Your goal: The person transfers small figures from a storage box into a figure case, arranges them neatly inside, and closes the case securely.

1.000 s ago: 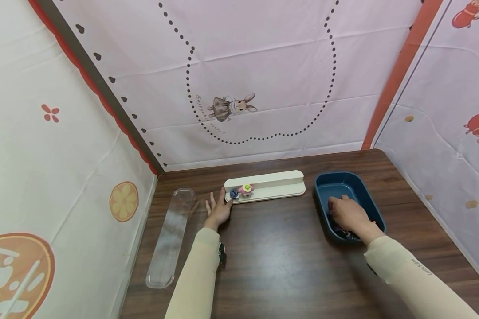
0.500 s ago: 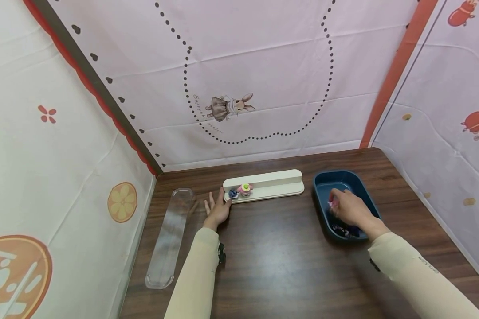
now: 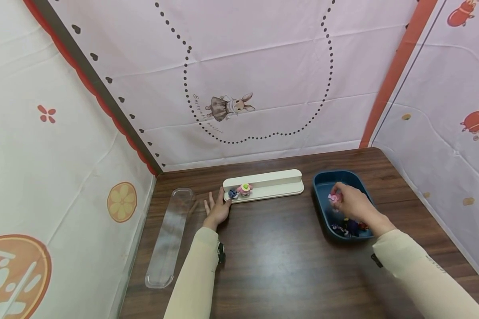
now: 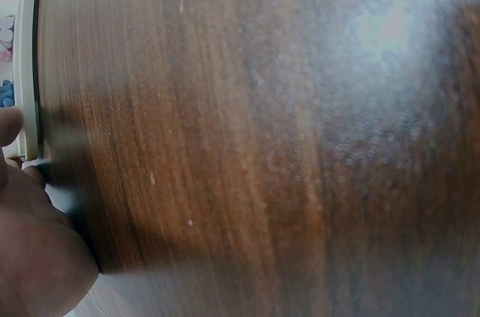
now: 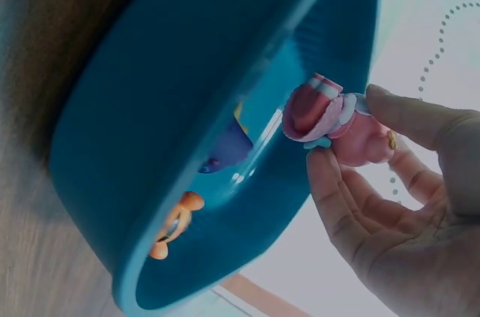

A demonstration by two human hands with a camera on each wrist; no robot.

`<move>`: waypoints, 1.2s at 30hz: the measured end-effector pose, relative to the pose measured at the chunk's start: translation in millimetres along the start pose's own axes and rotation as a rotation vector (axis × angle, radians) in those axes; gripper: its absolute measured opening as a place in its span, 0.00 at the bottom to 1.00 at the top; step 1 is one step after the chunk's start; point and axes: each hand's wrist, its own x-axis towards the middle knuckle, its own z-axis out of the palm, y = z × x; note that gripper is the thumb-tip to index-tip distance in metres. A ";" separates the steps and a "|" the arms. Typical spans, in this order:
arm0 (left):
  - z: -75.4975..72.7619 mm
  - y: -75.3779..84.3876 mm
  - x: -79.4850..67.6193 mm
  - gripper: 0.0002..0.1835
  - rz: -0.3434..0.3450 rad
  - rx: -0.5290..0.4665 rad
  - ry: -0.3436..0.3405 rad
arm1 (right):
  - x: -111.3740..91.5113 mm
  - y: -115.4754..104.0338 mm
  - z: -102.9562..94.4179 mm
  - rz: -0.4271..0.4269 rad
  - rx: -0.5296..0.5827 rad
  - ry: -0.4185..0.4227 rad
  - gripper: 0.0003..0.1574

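1. From my remote seat: right hand (image 3: 355, 204) has a grasp on the pink figurine (image 5: 364, 141), pinched between thumb and fingertips.
2. Pink figurine is up within the mouth of the blue bin (image 5: 165, 77), above the loose pieces. I see a red part with a white stripe at one end, plus a small teal bit near the fingertips.
3. In the bin, near end on my head view: a dark blue-purple piece (image 5: 229, 146) and an orange piece with round ears (image 5: 178, 225). Other bits there are too small to make out.
4. Left hand (image 3: 217, 213) is at the left end of the white stand (image 3: 277, 192): thumb touching the front corner, other fingers spread, not clenched. How firmly it presses, I can't tell.
5. On the white stand's lower step, left end: a small blue figure (image 3: 233, 194) nearest the thumb, then a pink-and-white figure (image 3: 245, 189) with a yellow-green spot on top, just beside it.
6. Clear cover (image 3: 169, 239) lies lengthwise on the brown table (image 3: 279, 266), left of the left hand and apart from it.
7. Blue bin sits near the white stand's right end, with a gap between. Left wrist view gives me mostly wood grain.
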 end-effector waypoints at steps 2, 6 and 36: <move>1.5 -3.1 2.8 0.38 -0.001 -0.009 0.001 | -0.1 -1.1 -2.3 -0.007 0.018 -0.003 0.19; 6.2 -10.5 11.1 0.38 -0.011 -0.018 -0.005 | 0.8 -4.3 -7.3 -0.017 0.030 -0.004 0.19; 9.5 -16.8 23.0 0.39 -0.038 0.020 -0.033 | 22.4 -29.2 -18.3 -0.105 0.021 -0.018 0.27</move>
